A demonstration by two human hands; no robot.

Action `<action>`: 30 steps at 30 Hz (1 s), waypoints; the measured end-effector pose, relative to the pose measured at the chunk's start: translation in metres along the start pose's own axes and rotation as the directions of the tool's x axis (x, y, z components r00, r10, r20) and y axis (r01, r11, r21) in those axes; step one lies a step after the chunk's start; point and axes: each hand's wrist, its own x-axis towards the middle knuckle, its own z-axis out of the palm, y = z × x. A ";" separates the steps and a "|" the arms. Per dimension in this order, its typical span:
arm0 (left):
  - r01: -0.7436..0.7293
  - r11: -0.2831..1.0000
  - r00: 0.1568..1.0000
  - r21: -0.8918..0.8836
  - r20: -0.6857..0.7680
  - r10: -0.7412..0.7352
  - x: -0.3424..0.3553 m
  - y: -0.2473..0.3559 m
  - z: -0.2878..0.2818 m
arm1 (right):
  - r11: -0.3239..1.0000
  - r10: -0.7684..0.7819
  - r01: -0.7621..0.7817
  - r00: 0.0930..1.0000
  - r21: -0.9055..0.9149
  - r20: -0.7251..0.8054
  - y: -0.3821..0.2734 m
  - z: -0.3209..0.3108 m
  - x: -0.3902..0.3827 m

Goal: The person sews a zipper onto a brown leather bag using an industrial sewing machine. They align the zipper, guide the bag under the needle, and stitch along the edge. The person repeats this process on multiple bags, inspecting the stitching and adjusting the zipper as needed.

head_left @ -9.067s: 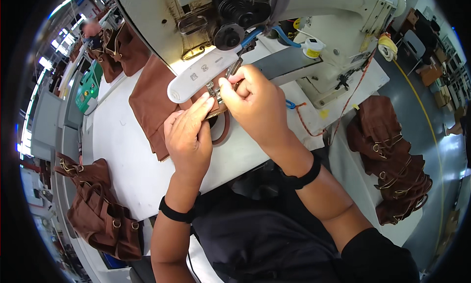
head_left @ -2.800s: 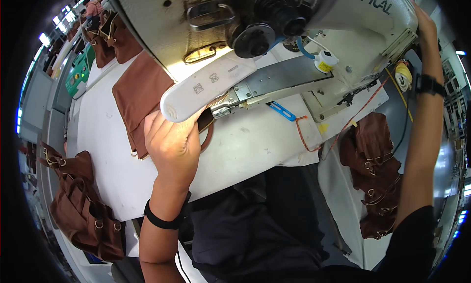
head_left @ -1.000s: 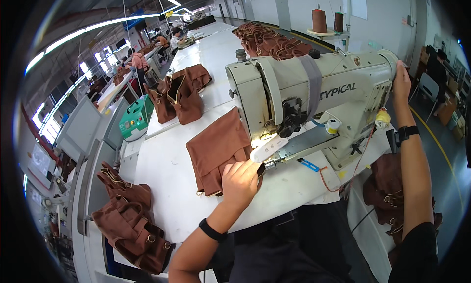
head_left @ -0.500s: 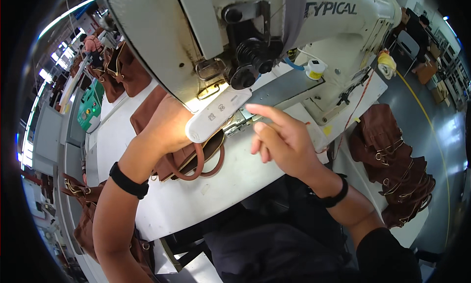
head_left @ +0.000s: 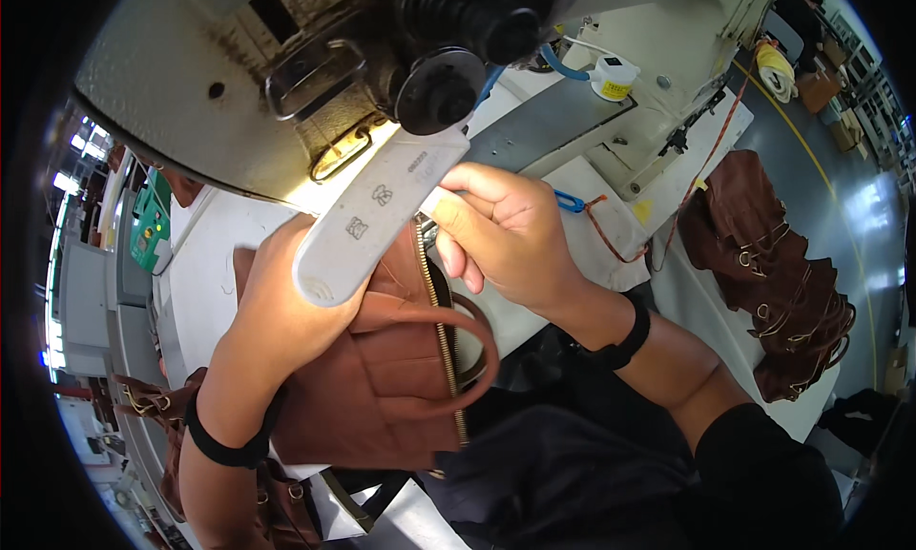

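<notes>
A brown leather handbag [head_left: 334,388] with a looped handle [head_left: 482,359] and a brass-toothed zipper [head_left: 444,335] lies partly under the sewing machine head, its lower end over the table's near edge. My left hand [head_left: 286,307] grips the bag's upper left side; its fingertips are hidden behind the machine's long grey lever [head_left: 367,216]. My right hand [head_left: 510,230] is closed in a pinch, thumb against curled index finger, beside that lever and the zipper's upper end. Whatever it pinches is too small or covered to make out.
The sewing machine head [head_left: 200,83] overhangs the work, with a lit spot below it. A blue-handled tool [head_left: 569,202] on a red cord lies right of my right hand. Brown bags [head_left: 754,273] are piled at the right, and more [head_left: 157,402] hang at the lower left.
The bag has come out from under the machine toward me, with my left hand on it. My right hand has moved left and its pointing finger has curled into a pinch. The view is closer.
</notes>
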 end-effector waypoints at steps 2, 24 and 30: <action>0.248 0.931 0.968 -0.268 0.104 -0.228 0.003 0.014 -0.002 | 0.999 -0.027 0.027 1.000 -0.031 -0.014 0.004 -0.002 0.000; 0.409 0.800 0.893 -0.439 0.012 -0.450 -0.019 0.026 -0.006 | 0.900 0.385 -0.427 0.873 0.087 0.298 0.025 -0.053 -0.066; 0.261 0.964 0.959 -0.039 -0.105 -0.264 -0.008 0.066 0.028 | 0.926 0.301 -0.356 0.897 0.123 0.325 0.025 -0.040 -0.068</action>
